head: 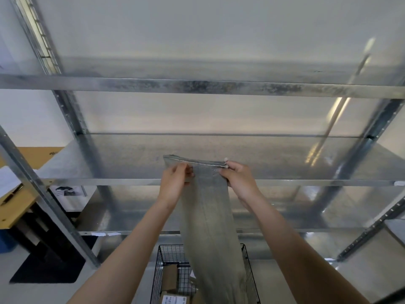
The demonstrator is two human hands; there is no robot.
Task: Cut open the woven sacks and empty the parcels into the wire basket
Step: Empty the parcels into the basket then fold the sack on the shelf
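both hands are raised just below the centre of view, holding the woven sack upside down by its stitched end. the left hand pinches the seam towards 9 o'clock and the right hand pinches the corner towards 3 o'clock, fingers curled on the cloth. the sack hangs limp and narrow down to 6 o'clock, where its lower part sits inside the wire basket. parcels already lie in there, so this looks like the shake-out stage. its open mouth is cut off by the bottom of the view, so whether anything is stuck inside cannot be told. the main risk is the grip. it is only a fingertip pinch on a slippery weave, and a hard shake or a late-dropping parcel could tear the seam loose and drop the whole sack into the basket. a swing towards 5 o'clock could also carry the mouth over the basket's right rim and spill onto the floor. room is tight at 12 o'clock, since the knuckles are level with the front lip of the metal shelf and close in front of it, and a forward push would knock them on that edge. open space lies back towards the body and out to either side of the arms. the shelf upright at 9 o'clock stands well apart.
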